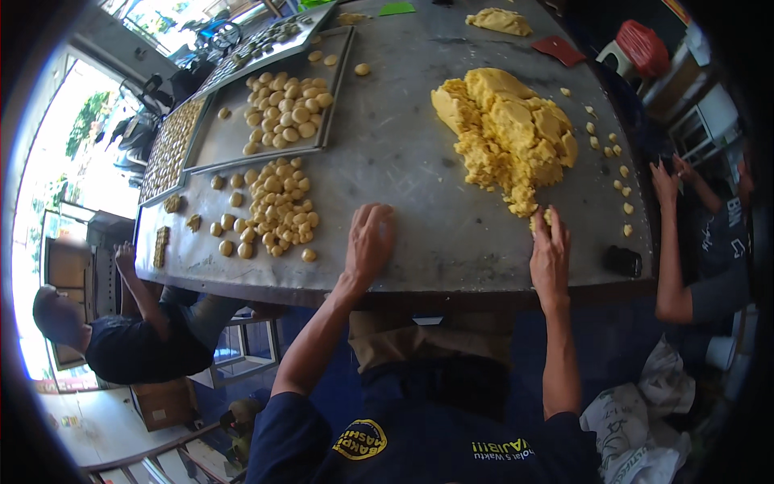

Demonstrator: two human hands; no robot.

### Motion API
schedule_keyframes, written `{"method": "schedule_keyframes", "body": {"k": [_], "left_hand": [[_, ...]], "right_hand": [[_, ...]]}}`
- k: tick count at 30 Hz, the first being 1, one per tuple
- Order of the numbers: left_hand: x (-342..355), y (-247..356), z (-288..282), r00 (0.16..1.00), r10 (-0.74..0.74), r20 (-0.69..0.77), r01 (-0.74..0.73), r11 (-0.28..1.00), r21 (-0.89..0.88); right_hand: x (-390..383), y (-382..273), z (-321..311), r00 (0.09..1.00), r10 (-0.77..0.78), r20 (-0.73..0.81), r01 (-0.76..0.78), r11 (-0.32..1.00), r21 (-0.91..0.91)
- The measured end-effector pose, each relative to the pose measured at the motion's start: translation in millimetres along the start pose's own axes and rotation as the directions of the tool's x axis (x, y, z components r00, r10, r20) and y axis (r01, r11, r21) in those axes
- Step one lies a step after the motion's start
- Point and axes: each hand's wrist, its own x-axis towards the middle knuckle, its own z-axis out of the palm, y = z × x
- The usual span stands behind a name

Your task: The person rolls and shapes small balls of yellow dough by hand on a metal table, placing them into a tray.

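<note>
Dough [524, 137], yellow and crumbly, lies in one big mound on the metal table [403, 161], in front of the person and somewhat to the right. Its long axis runs from the far end, which leans slightly left, down toward the near edge of the table. The wide, smoother bulk lies at the far end and along the right side; from there the mound narrows into a broken tail that points at the right hand [550, 252]. That hand's fingers are bent down at the tip of the tail, touching it, with a bit of yellow showing between them; whether they grip a piece, I cannot tell. The left hand [371, 242] is well apart from the mound, fingers curled at the tabletop; whether it holds anything cannot be seen. To its left is a cluster of round tan balls [278, 198], and beyond them a metal tray [214, 141] bears more. Right of the mound, small yellow lumps [624, 172] lie in a loose line running toward the near edge.
</note>
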Motion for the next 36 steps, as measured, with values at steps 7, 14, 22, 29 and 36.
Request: {"method": "schedule_keyframes", "body": {"k": [7, 14, 22, 29, 36], "left_hand": [[-7.0, 12.6, -20.7, 0.998, -0.03, 0.064, 0.02, 0.989, 0.147], [19.8, 5.9, -3.2, 0.99, -0.14, -0.017, 0.141, 0.987, 0.079], [29.2, -12.5, 3.9, 0.89, -0.45, 0.073, 0.448, 0.835, -0.319], [33.8, -7.6, 3.7, 0.992, -0.124, 0.027, 0.122, 0.99, 0.076], [6.4, -0.3, -18.7, 0.977, 0.011, 0.211, -0.058, 0.975, 0.217]], "right_hand": [[14.8, 3.9, -1.6, 0.989, 0.126, -0.074, -0.104, 0.961, 0.255], [28.2, 1.6, -11.2, 0.994, 0.007, 0.112, -0.02, 0.993, 0.112], [-0.5, -2.5, 2.9, 0.996, -0.003, -0.094, 0.001, 1.0, -0.024], [10.6, 0.6, -3.1, 0.978, 0.062, -0.198, -0.003, 0.958, 0.285], [30.1, 2.2, -24.9, 0.983, -0.04, 0.181, 0.034, 0.999, 0.041]]}}
